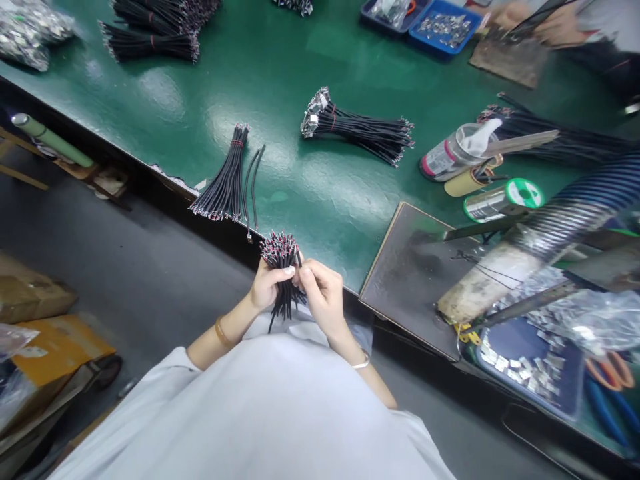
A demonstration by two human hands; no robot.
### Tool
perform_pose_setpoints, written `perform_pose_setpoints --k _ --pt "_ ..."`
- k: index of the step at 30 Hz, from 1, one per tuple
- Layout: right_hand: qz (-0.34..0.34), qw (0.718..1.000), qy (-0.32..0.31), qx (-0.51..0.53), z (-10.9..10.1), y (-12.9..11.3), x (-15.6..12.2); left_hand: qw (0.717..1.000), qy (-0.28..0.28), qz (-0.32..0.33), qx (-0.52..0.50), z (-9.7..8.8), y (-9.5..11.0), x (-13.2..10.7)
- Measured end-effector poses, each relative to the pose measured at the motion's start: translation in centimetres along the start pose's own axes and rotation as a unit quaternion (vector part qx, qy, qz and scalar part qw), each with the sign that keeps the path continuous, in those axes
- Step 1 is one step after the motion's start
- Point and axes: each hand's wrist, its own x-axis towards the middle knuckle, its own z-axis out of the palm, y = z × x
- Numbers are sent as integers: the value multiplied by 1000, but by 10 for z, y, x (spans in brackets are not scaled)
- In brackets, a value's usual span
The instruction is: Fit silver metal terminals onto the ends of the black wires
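Note:
In front of my body, my left hand (265,285) is wrapped round a bundle of short black cables (286,300). Their stripped ends, red and white wires, point up and away from me. At the bundle's right side my right hand (324,293) is closed, thumb and fingertips pinching what looks like one black cable. The palm side of both hands is hidden. On the table edge just beyond lies another tied bundle of black cables (225,177), with two loose cables (253,187) beside it; one has a small metal connector at its near end.
A tied cable bundle with metal connectors (357,130) lies mid-table. To the right stand a plastic jar (450,157), a solder spool (503,200), a dark board (415,253), a ribbed hose (575,207) and a connector tray (573,390). Another person's hands (555,27) are at the far right.

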Motion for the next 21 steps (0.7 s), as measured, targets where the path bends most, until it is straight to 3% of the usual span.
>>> perform_pose_setpoints --k 4,7,10,13,15,18,19,21 --pt "-2 1000 -1 -11 2 3 -2 999 0 -14 -37 0 -1 1" --pt "-49 998 -7 45 -2 4 -4 997 -17 -30 -67 -1 -1 3" --pt "-99 983 -86 127 -19 0 -8 994 -20 -57 -88 -5 3 6" --pt "-58 976 -169 126 -48 -9 -13 991 3 -90 -101 -14 13 11" --pt "-9 988 -127 82 -65 -16 -15 987 15 -115 -111 -22 21 14" --pt "35 998 15 -43 -73 -25 -14 982 11 -150 -111 -31 30 16" --pt "28 996 38 -75 -70 -27 -12 982 3 -158 -107 -33 32 16" --pt "-22 993 26 -111 -56 -29 -5 981 -15 -166 -98 -33 33 16"
